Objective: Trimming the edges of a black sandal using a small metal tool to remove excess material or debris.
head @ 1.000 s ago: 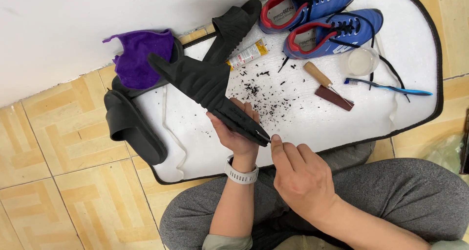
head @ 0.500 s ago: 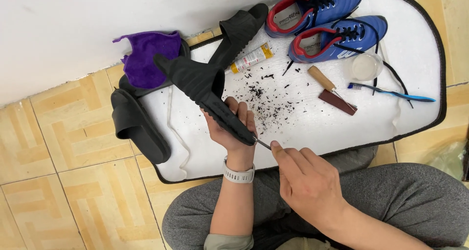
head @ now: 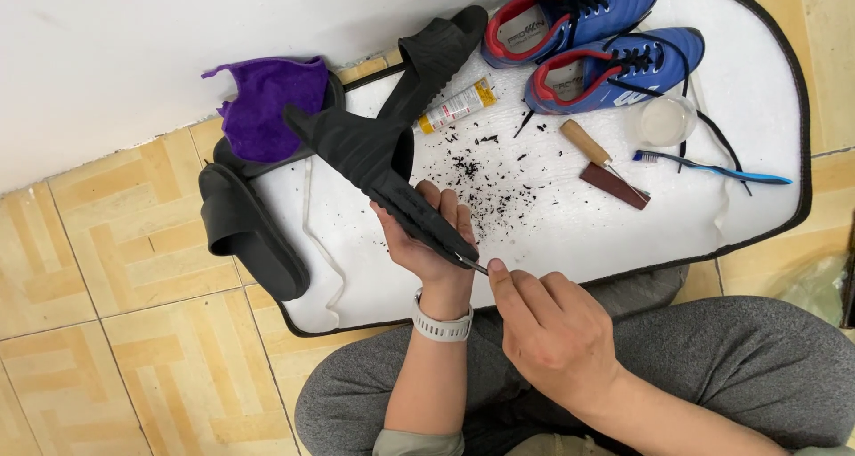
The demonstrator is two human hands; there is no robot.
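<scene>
My left hand (head: 427,242) grips a black rubber slide sandal (head: 374,166) by its heel end, sole turned up and toe pointing up-left over the white mat (head: 570,233). My right hand (head: 548,331) pinches a thin metal tool (head: 472,263) whose tip touches the sandal's near edge. A white watch sits on my left wrist. Black crumbs (head: 499,175) lie scattered on the mat just beyond the sandal.
A second black sandal (head: 245,229) lies at the mat's left edge and a third (head: 432,51) near a purple cloth (head: 272,100). Two blue sports shoes (head: 597,37), a glue tube (head: 457,106), a wooden-handled awl (head: 592,149), a clear cup (head: 663,120) and a blue toothbrush (head: 712,166) are on the mat. My grey-trousered legs are below.
The sandal and my left hand have shifted slightly; my right hand now holds the tool tip against the sandal's near end.
</scene>
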